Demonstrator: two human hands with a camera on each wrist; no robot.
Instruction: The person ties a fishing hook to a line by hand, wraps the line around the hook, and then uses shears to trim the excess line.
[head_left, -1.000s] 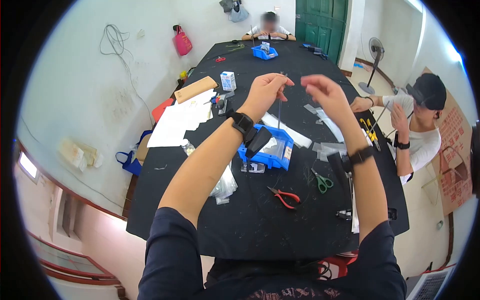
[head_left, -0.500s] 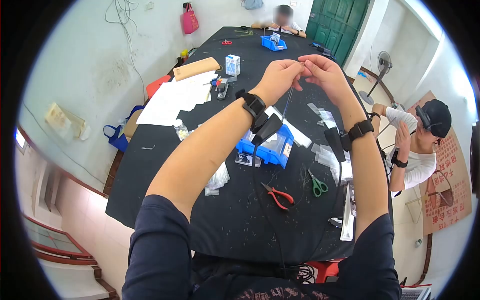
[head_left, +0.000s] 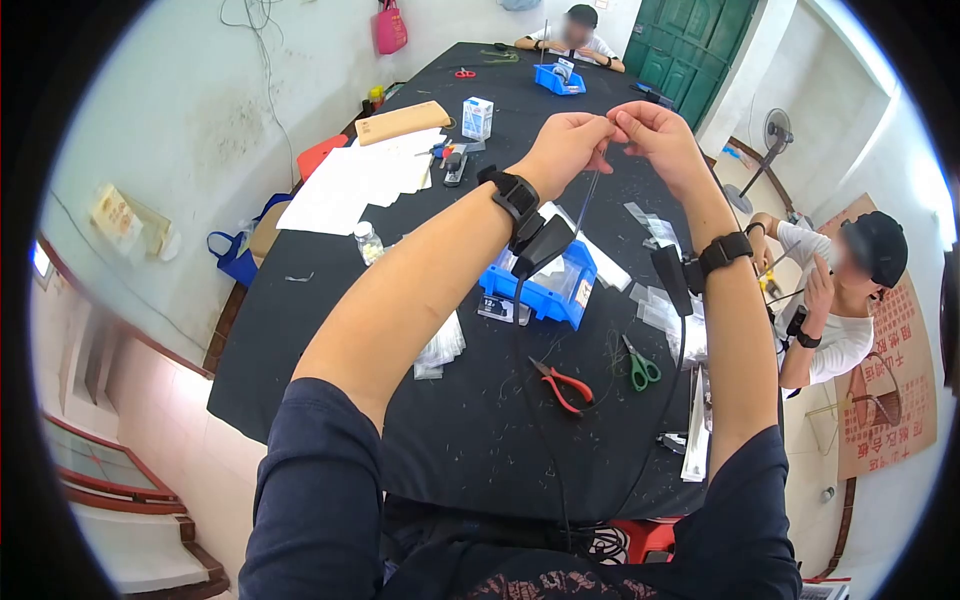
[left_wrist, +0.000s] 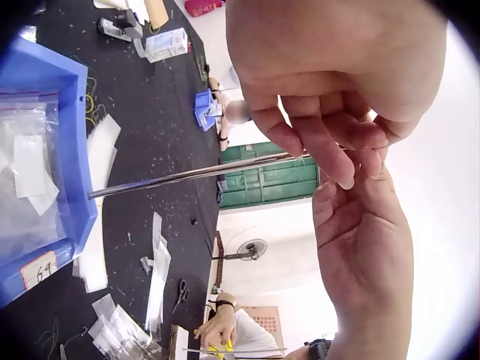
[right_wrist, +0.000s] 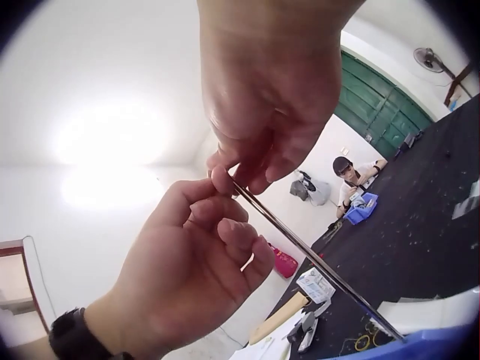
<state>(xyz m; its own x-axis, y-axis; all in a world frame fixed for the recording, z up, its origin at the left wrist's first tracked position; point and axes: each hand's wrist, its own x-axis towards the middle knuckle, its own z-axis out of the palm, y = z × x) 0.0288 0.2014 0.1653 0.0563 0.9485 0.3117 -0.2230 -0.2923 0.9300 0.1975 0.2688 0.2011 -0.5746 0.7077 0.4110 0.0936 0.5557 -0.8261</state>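
Both hands are up over the black table [head_left: 450, 440], fingertips meeting at the top end of a thin metal rod [left_wrist: 191, 175]. Left hand [head_left: 570, 148] pinches the rod near its top with thumb and forefinger, other fingers loosely bent. Right hand [head_left: 655, 140] has thumb and forefinger brought together right at the same tip — can't tell what, if anything, is between them.

Rod slants down from the hands; lower end is at the rim of the blue bin [left_wrist: 75, 120], can't tell if it touches. Clear bags sit in the bin.

Nearer the person: red-handled pliers [head_left: 553, 375] with green scissors [head_left: 637, 359] just beside, clear packets [head_left: 665, 318] off to the right. Left side — white sheets [head_left: 335, 190], a lidded bottle [head_left: 368, 243], a small white-and-blue box [head_left: 478, 118]. Another person [head_left: 845, 335] sits on the right, one more at the far end.
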